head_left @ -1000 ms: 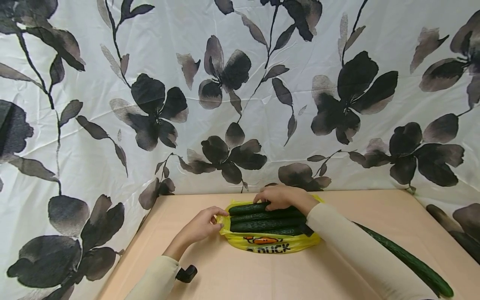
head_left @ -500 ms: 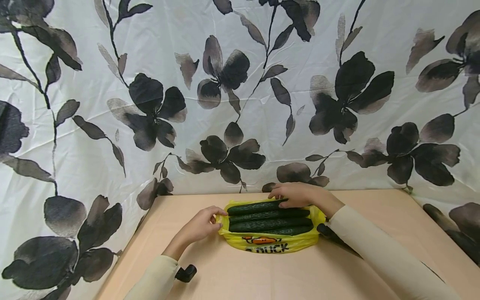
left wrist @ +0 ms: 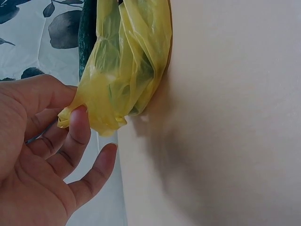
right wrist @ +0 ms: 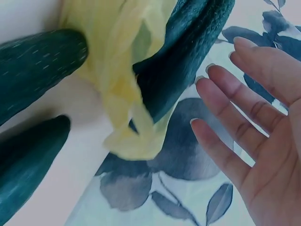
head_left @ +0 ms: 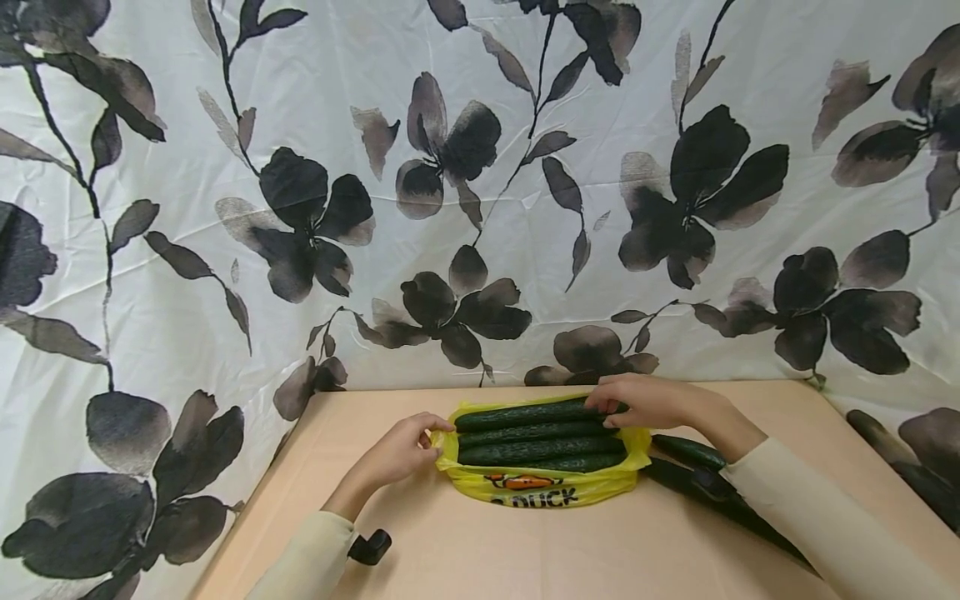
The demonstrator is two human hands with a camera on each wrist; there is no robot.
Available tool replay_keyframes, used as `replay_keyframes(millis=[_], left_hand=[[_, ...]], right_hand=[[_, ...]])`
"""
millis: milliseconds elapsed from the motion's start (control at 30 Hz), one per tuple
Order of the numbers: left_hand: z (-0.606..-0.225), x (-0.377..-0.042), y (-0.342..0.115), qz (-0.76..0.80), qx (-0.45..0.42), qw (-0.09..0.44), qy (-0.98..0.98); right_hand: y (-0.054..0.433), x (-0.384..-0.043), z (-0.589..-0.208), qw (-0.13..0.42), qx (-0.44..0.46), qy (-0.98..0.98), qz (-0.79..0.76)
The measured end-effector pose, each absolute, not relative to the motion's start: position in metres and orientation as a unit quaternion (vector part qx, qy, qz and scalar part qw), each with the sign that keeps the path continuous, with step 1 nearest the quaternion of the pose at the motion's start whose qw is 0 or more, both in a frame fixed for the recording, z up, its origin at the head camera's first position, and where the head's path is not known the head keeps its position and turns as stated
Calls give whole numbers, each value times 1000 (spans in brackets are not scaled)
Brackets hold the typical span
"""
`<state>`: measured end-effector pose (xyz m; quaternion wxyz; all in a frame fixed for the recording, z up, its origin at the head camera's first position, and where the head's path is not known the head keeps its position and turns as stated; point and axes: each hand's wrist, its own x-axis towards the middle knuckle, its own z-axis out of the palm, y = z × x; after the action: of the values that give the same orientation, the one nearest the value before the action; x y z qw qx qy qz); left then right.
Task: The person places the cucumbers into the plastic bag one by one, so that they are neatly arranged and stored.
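Note:
A yellow plastic bag [head_left: 536, 493] with printed lettering lies on the table, its mouth gaping upward. Several dark green cucumbers [head_left: 536, 452] lie side by side in it. My left hand [head_left: 397, 454] pinches the bag's left edge. In the left wrist view that hand [left wrist: 51, 136] has the yellow film [left wrist: 110, 89] between thumb and finger. At the bag's right end is my right hand [head_left: 660, 407], by the tip of the rearmost cucumber [head_left: 525, 414]. The right wrist view shows this hand [right wrist: 263, 113] with extended fingers, apart from the cucumbers and holding nothing.
Two loose cucumbers lie right of the bag, a rear one [head_left: 688, 452] and a front one [head_left: 757, 523], partly under the right forearm. A floral cloth [head_left: 480, 192] hangs behind the peach tabletop [head_left: 480, 554].
My right hand has moved right along the rearmost cucumber to the bag's right end, uncovering the cucumbers' right ends. The left hand keeps its pinch on the bag.

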<state>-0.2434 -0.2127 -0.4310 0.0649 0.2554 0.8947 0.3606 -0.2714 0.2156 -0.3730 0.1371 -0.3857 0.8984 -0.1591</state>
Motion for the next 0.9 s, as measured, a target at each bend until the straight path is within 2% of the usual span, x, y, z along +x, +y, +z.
replay_keyframes(millis=[367,900], left_hand=[[-432,-244,-211,358,259,65,895],[-431,-242,-211,357,257,60,896]], right_hand=[[265,-248,-381,131,-367,899,-199],[332,-235,-403,133,-293,925,-203]])
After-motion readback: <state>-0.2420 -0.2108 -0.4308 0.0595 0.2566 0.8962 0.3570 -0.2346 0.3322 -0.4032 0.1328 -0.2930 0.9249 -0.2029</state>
